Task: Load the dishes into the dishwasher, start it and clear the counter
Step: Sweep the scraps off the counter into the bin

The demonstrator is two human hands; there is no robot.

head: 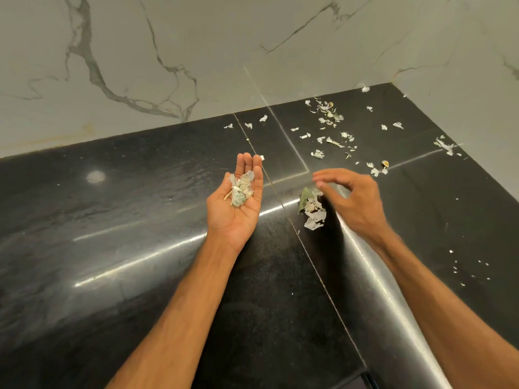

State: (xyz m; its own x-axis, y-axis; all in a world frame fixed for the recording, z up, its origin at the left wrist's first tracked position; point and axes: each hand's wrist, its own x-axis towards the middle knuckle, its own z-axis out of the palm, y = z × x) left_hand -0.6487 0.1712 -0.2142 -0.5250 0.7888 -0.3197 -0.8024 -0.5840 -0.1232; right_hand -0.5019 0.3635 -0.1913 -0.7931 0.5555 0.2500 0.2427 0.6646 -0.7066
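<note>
Looking from the left, I saw the left hand (238,209) palm up over the black counter (112,220), fingers straight, carrying a small heap of peelings (240,192). Just right of it a pile of scraps (312,213) lay on the counter, the right hand (352,197) hovering over it, blurred, fingers loosely bent, gripping nothing. Loose bits (317,153) lay scattered toward the far right corner.
</note>
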